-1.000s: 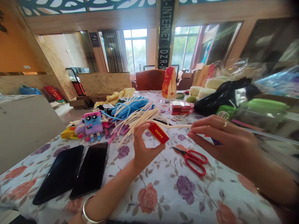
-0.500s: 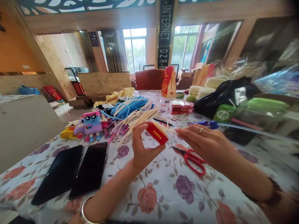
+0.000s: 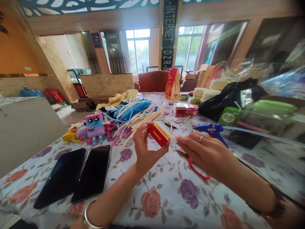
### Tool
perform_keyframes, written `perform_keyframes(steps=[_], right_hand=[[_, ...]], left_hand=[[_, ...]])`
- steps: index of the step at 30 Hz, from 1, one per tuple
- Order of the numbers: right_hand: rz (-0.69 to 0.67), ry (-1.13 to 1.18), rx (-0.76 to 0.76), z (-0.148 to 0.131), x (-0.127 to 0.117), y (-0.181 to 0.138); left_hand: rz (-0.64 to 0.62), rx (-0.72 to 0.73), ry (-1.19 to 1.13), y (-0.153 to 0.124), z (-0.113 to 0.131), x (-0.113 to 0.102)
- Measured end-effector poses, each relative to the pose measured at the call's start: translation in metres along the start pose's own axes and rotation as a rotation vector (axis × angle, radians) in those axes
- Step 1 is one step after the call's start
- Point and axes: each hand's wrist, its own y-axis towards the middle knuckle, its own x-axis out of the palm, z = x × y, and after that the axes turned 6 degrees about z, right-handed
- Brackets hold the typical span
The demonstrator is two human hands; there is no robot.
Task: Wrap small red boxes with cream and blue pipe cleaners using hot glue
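My left hand [image 3: 145, 148] grips a small red box [image 3: 158, 135] with yellow lettering between thumb and fingers, tilted above the table. Cream and light-blue fuzzy strips, which look like pipe cleaners [image 3: 168, 128], lie along its upper side. The fingertips of my right hand [image 3: 202, 144] pinch the end of a cream strip at the box's right corner. Under that hand lie red-handled scissors [image 3: 199, 170], partly covered. Just behind it is a blue glue gun [image 3: 211, 128] with a long clear glue stick [image 3: 257, 131].
Several blue and cream pipe cleaners [image 3: 133, 109] lie piled behind my left hand. Left are a fuzzy pink-and-blue doll [image 3: 95, 125] and two black tablets or phones [image 3: 60, 178] [image 3: 91, 175]. Stacked red boxes [image 3: 183, 109], a black bag [image 3: 224, 97] and a green carton [image 3: 228, 116] stand behind.
The box has tilted and shifted slightly left and up, showing more of its strip-covered top. My right hand has moved a little left and down, uncovering more of the glue gun.
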Motion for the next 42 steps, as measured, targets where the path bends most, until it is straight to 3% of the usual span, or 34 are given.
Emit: perform_keyframes(steps=[17,34,42], right_hand=[[0.026,0.03,0.001,-0.008,-0.001,0.006],[0.061,0.178,0.184,-0.013,0.007,0.005],[-0.005,0.223,0.289,-0.012,0.009,0.005]], left_hand=[[-0.003,-0.01,-0.014,0.002,0.002,-0.001],[-0.002,-0.035,-0.03,0.004,0.003,0.0],[-0.042,-0.258,-0.118,0.002,-0.001,0.003]])
